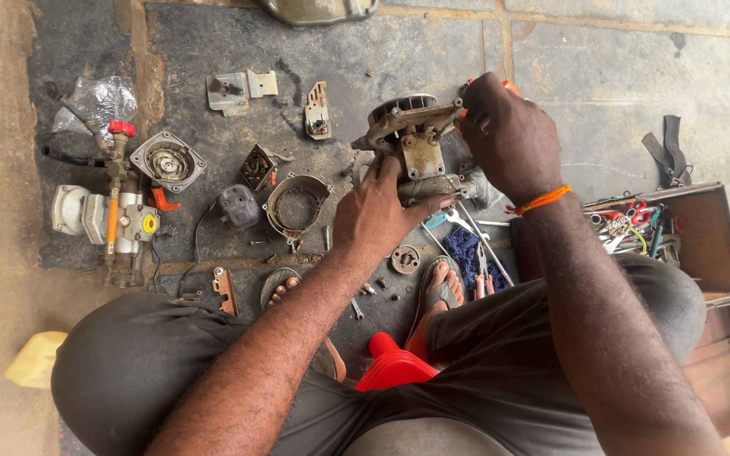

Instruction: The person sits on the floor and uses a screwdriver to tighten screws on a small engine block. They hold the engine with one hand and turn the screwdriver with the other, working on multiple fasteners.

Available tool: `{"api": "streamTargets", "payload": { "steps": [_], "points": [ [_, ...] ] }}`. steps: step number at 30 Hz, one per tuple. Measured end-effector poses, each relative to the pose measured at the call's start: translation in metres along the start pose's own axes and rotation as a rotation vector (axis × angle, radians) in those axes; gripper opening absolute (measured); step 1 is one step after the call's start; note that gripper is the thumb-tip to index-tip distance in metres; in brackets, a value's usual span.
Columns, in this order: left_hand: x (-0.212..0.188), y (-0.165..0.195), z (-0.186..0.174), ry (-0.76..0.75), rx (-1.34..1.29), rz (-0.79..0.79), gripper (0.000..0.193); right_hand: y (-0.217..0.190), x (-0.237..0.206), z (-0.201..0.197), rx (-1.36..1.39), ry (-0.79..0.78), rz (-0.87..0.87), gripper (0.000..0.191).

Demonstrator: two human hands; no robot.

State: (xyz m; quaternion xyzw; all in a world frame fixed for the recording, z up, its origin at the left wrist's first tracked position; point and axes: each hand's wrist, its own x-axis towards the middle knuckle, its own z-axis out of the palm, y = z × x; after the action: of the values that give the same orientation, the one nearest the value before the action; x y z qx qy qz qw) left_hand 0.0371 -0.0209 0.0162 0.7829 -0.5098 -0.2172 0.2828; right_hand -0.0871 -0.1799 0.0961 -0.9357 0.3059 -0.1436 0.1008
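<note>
A grimy metal engine block (411, 148) stands on the oily stone floor in front of me. My left hand (378, 215) grips its lower part, thumb along the base. My right hand (504, 135) is closed on an orange-handled tool at the block's upper right side; only a bit of the handle shows. An orange thread band circles my right wrist. Loose spanners (466, 224) and a blue rag (465, 249) lie just below the block, next to my sandalled foot (441, 291).
Dismantled parts are spread to the left: a pump assembly with orange lever (116, 215), a round cover (166, 160), a black cylinder (238, 205), a ring housing (296, 203). An open toolbox (678, 232) sits right. A red funnel (390, 363) stands between my knees.
</note>
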Motion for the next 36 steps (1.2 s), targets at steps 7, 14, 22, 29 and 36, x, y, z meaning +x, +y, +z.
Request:
{"api": "streamTargets", "payload": {
  "steps": [7,14,22,29,36],
  "points": [
    [0.0,0.002,-0.001,-0.021,0.014,-0.009,0.1,-0.013,-0.004,-0.009,-0.147,-0.055,-0.165,0.016],
    [-0.001,0.003,-0.002,-0.005,0.025,-0.01,0.099,-0.007,-0.004,-0.019,-0.034,-0.003,-0.147,0.011],
    [0.0,0.001,0.0,-0.033,0.009,-0.026,0.105,0.0,0.002,-0.036,0.944,-0.176,0.448,0.015],
    [0.002,0.002,0.001,-0.024,0.003,-0.025,0.109,0.008,0.003,-0.037,1.475,-0.172,0.687,0.03],
    [-0.001,0.001,0.001,0.024,-0.036,0.012,0.105,0.02,-0.002,-0.015,1.014,-0.219,0.522,0.021]
  ]
}}
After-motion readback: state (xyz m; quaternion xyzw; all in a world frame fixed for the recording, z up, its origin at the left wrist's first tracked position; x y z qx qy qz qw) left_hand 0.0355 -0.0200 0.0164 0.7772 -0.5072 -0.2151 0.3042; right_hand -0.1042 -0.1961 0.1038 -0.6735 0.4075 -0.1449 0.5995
